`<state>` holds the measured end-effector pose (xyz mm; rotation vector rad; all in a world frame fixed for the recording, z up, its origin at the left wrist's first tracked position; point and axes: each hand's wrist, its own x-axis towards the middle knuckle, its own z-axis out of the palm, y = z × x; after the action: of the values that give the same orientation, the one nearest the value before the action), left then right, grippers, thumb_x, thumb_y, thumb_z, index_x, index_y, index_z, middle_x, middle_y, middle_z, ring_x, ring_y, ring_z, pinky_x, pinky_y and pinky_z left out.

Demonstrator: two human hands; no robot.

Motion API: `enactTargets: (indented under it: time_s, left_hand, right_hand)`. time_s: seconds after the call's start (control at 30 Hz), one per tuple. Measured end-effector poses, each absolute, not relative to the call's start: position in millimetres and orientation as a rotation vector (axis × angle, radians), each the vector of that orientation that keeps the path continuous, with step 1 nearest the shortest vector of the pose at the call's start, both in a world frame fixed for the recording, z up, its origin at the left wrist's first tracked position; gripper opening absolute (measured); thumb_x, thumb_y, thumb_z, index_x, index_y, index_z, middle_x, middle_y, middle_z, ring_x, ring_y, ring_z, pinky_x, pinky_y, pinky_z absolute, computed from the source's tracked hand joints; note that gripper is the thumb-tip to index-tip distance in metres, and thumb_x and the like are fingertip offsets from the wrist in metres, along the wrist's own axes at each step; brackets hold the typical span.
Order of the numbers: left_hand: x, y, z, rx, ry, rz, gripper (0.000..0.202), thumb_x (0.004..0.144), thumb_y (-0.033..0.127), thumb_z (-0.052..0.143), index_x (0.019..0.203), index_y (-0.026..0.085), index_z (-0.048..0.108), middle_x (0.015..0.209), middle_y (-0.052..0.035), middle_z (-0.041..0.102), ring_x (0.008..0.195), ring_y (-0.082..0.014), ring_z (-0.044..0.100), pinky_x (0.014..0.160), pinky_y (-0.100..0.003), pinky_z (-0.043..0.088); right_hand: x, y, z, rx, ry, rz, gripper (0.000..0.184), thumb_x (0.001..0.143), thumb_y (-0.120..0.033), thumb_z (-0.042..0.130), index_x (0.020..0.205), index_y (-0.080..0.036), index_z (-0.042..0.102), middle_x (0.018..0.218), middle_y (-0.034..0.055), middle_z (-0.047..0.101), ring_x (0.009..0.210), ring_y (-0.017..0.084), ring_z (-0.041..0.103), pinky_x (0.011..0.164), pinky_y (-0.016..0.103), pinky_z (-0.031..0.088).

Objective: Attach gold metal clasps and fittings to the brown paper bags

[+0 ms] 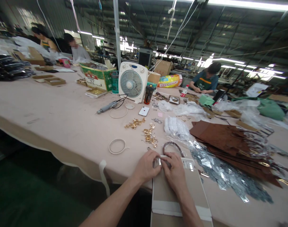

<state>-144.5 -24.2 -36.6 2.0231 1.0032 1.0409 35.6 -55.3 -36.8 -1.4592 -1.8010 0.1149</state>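
Observation:
My left hand point(147, 165) and my right hand point(174, 171) meet at the top edge of a flat grey-brown bag panel point(167, 192) lying at the near table edge. Both hands pinch a small metal fitting point(160, 161) on that edge, fingers pressed together. A dark curved handle point(173, 145) loops up from the panel just beyond my fingers. Gold metal clasps point(147, 134) lie scattered ahead of my hands, and a ring of white tape point(117, 146) rests to the left.
A pile of brown bag pieces point(229, 138) and clear plastic wrappers point(229, 176) fills the right. Farther off stand a white fan point(131, 82), a phone point(144, 111), a hand tool point(107, 107) and a cardboard box point(96, 75). A seated person point(206, 82) works across the table; others sit far left.

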Motion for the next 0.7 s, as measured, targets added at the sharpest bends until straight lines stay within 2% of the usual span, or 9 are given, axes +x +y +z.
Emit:
enactTargets:
  time_s: [0.1, 0.2, 0.33, 0.43, 0.5, 0.6, 0.7]
  left_hand:
    - [-144, -25, -34, 2.056, 0.975, 1.040, 0.026, 0.080, 0.014, 0.067, 0.104, 0.023, 0.065, 0.105, -0.0066, 0.063, 0.104, -0.0249, 0.061, 0.090, -0.035, 0.054]
    - [-142, -24, -34, 2.094, 0.972, 1.048, 0.023, 0.081, 0.012, 0.063, 0.100, 0.023, 0.064, 0.103, -0.0067, 0.063, 0.104, -0.0260, 0.061, 0.093, -0.039, 0.054]
    - [-141, -21, -36, 2.095, 0.957, 1.032, 0.029, 0.080, 0.013, 0.063, 0.108, 0.023, 0.063, 0.107, -0.0072, 0.063, 0.102, -0.0265, 0.061, 0.092, -0.041, 0.055]
    - [-142, -21, -35, 2.081, 0.968, 1.014, 0.034, 0.079, 0.014, 0.065, 0.111, 0.023, 0.063, 0.111, -0.0077, 0.063, 0.105, -0.0272, 0.061, 0.094, -0.043, 0.055]
    - [-143, -22, -34, 2.082, 0.972, 1.009, 0.036, 0.078, 0.013, 0.065, 0.112, 0.023, 0.063, 0.112, -0.0078, 0.063, 0.105, -0.0269, 0.061, 0.095, -0.043, 0.055]
    - [-144, -23, -33, 2.070, 0.960, 1.019, 0.037, 0.078, 0.011, 0.065, 0.113, 0.023, 0.064, 0.113, -0.0078, 0.063, 0.106, -0.0259, 0.061, 0.094, -0.041, 0.055]
    - [-143, -22, -34, 2.017, 0.954, 1.049, 0.034, 0.080, 0.012, 0.064, 0.113, 0.022, 0.064, 0.112, -0.0067, 0.063, 0.099, -0.0229, 0.061, 0.090, -0.037, 0.055]
  right_hand:
    - [31, -60, -36, -1.492, -1.793, 0.091, 0.021, 0.095, -0.027, 0.064, 0.110, -0.028, 0.078, 0.122, 0.0081, 0.071, 0.121, 0.029, 0.059, 0.109, 0.051, 0.046]
    - [25, -63, -34, -1.537, -1.718, 0.093, 0.032, 0.094, -0.025, 0.063, 0.125, -0.024, 0.071, 0.128, 0.0098, 0.070, 0.125, 0.029, 0.058, 0.113, 0.051, 0.044]
    - [25, -67, -31, -1.502, -1.528, 0.159, 0.040, 0.092, -0.030, 0.066, 0.132, -0.023, 0.065, 0.132, 0.0111, 0.068, 0.127, 0.029, 0.058, 0.114, 0.050, 0.044]
    - [36, -80, -28, -1.392, -1.259, 0.230, 0.035, 0.096, -0.038, 0.062, 0.127, -0.023, 0.067, 0.128, 0.0113, 0.069, 0.118, 0.027, 0.064, 0.103, 0.044, 0.052]
    - [45, -93, -29, -1.343, -1.063, 0.232, 0.030, 0.098, -0.042, 0.060, 0.117, -0.021, 0.070, 0.115, 0.0102, 0.071, 0.103, 0.024, 0.067, 0.091, 0.039, 0.055]
    - [55, -112, -35, -1.314, -0.847, 0.258, 0.030, 0.099, -0.047, 0.060, 0.106, -0.020, 0.071, 0.091, 0.0051, 0.070, 0.078, 0.018, 0.064, 0.074, 0.032, 0.053]
    - [59, -126, -43, -1.328, -0.768, 0.344, 0.036, 0.099, -0.053, 0.058, 0.105, -0.019, 0.070, 0.082, 0.0027, 0.068, 0.066, 0.016, 0.060, 0.063, 0.029, 0.051]
